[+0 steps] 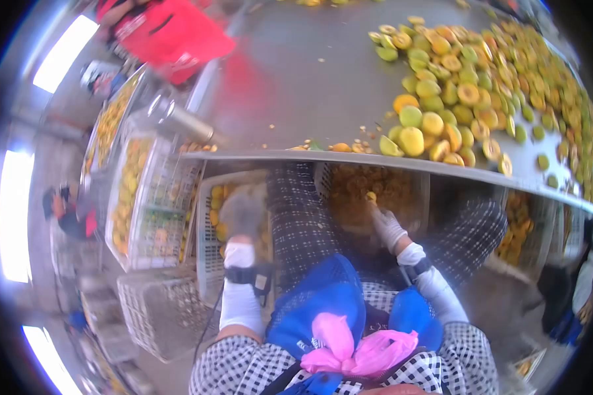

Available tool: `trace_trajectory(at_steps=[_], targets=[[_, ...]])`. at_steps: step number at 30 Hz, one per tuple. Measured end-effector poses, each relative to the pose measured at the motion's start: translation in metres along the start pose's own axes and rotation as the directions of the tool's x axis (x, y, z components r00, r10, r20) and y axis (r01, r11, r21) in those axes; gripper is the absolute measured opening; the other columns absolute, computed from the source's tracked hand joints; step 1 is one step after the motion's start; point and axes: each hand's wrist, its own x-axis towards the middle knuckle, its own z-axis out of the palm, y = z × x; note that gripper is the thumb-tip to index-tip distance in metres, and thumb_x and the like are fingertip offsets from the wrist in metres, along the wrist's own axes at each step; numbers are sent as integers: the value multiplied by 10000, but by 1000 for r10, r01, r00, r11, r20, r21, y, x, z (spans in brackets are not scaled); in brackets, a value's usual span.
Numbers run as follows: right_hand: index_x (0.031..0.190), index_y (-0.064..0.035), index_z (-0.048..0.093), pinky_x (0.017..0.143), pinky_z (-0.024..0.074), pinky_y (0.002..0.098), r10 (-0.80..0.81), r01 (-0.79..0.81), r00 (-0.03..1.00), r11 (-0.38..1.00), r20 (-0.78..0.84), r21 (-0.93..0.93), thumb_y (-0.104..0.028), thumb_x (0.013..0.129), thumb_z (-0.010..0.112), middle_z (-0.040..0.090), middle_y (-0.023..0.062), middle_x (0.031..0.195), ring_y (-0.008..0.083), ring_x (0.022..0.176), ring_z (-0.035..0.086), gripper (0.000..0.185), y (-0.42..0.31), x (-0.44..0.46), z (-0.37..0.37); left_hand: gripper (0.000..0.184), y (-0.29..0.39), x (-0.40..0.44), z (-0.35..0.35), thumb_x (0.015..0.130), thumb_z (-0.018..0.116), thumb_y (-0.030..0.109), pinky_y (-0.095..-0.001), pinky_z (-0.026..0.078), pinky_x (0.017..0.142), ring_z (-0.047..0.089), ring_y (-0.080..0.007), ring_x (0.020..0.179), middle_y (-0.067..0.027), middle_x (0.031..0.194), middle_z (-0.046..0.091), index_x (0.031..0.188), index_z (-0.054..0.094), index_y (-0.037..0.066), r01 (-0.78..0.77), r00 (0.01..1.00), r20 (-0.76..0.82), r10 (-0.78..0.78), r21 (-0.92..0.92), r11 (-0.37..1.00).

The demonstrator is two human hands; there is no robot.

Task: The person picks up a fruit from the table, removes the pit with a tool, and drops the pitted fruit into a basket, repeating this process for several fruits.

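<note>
My left hand [242, 210], gloved and smeared by motion, is over a white crate [207, 263] of yellow-orange apricot halves; its fingers cannot be made out. My right hand [389, 229], in a pale glove, is closed, with a small yellow apricot piece [371, 196] at its fingertips. Under it, between my knees, is a crate with a brownish, blurred heap of small pieces [356, 181]. On the metal table [296, 85] in front, a large pile of green and yellow apricots [441, 92], many cut in half, spreads to the right.
The table's near edge [349, 158] runs above my legs, with stones and scraps along it. Crates of apricots [130, 197] and a white basket [168, 316] stand at left. A metal cylinder [181, 120] lies at the table's left end, near a person in red [171, 39].
</note>
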Motion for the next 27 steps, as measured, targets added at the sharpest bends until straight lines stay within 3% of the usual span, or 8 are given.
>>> trace_trajectory(at_steps=[2,6,10,12,17,19,22,27], targets=[[861,-125,493,330,287,263,-7,-63,966,963,-259,-261,-562,926,458,405,-8,488,118,339,378,443,-8,-2,14,188,3,17,-25,877,546,178,-344,493,797,603,-232,949,-59,1033,611,1019,664,142,42,998,43,-52,215,976],[923,-115,509,344,297,258,112,-142,968,983,-223,-119,-557,916,486,439,-10,529,107,365,402,443,-5,11,3,175,28,91,-4,858,551,89,-377,506,739,615,-310,921,-141,1016,636,1003,645,63,-249,961,-167,222,-160,955],[975,-111,512,358,307,250,116,-117,969,993,-218,10,-529,912,521,433,-18,538,97,384,399,423,23,24,-12,222,140,149,-17,826,636,149,-382,518,682,638,-290,780,-136,902,642,1018,644,38,-803,596,-217,773,-165,573],[1021,-105,504,373,312,247,151,-148,971,988,-184,30,-503,910,546,428,-26,551,91,399,395,415,-4,8,-3,357,193,152,-36,783,714,260,-368,520,654,643,-285,695,-141,905,651,1047,645,31,-476,716,126,687,-632,612],[1064,-74,518,430,358,271,21,-16,984,999,-177,33,-480,914,552,487,11,606,117,465,453,433,30,24,-9,377,213,156,8,765,739,280,-336,530,672,657,-223,797,-155,958,665,1043,656,39,-265,773,247,585,-712,651],[1067,-54,548,524,423,299,-438,341,877,858,-198,-385,-459,907,570,573,59,698,164,561,523,436,37,21,-9,410,196,159,11,754,742,171,-331,544,774,637,-208,946,-137,1090,648,1125,632,33,85,771,259,582,-947,309],[1036,-39,566,512,431,298,143,-134,962,989,-233,57,-436,904,586,607,68,711,166,553,549,419,43,32,-16,560,171,137,-17,726,738,64,-327,511,902,589,-211,1067,-120,1238,578,1253,556,9,250,902,286,324,-957,149],[919,-79,539,325,279,217,-156,162,987,970,-47,181,-432,943,529,478,-8,541,76,366,406,353,-4,2,10,747,114,87,-6,660,724,-11,-332,438,1007,531,-237,1189,-148,1324,517,1355,448,-21,46,924,66,378,-997,63]])
